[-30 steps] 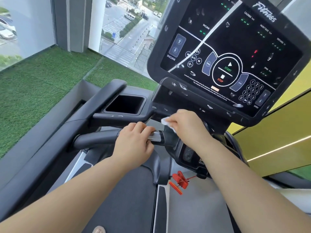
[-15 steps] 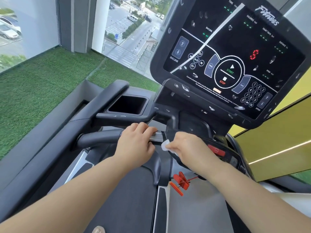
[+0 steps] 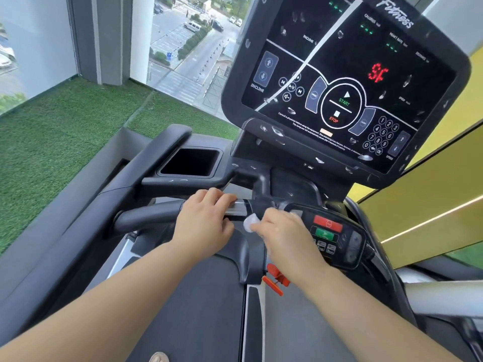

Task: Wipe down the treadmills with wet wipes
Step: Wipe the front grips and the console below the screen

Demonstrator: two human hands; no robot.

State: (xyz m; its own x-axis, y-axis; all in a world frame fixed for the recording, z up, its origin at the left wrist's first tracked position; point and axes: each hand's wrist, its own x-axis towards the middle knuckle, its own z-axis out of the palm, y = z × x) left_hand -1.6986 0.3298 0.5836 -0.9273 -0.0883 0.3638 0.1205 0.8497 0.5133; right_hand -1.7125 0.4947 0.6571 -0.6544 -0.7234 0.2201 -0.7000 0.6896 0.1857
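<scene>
I stand on a black treadmill with a big console screen (image 3: 347,82) showing red digits. My left hand (image 3: 206,220) grips the front handlebar (image 3: 146,215), its fingers curled over the silver sensor strip (image 3: 239,207). My right hand (image 3: 282,233) pinches a small white wet wipe (image 3: 249,223) and holds it against the black centre post just left of the lower control panel (image 3: 337,239), which has a red and a green button. Most of the wipe is hidden under my fingers.
An orange safety clip (image 3: 274,279) hangs below the control panel over the belt (image 3: 198,309). A rectangular cup holder (image 3: 192,162) sits left of the console. Green turf (image 3: 52,142) and windows lie to the left; a yellow wall (image 3: 431,205) rises on the right.
My right hand has come down with the wipe from under the console to the centre post beside the lower panel. The screen's red digits have lit up. My left hand has stayed on the handlebar.
</scene>
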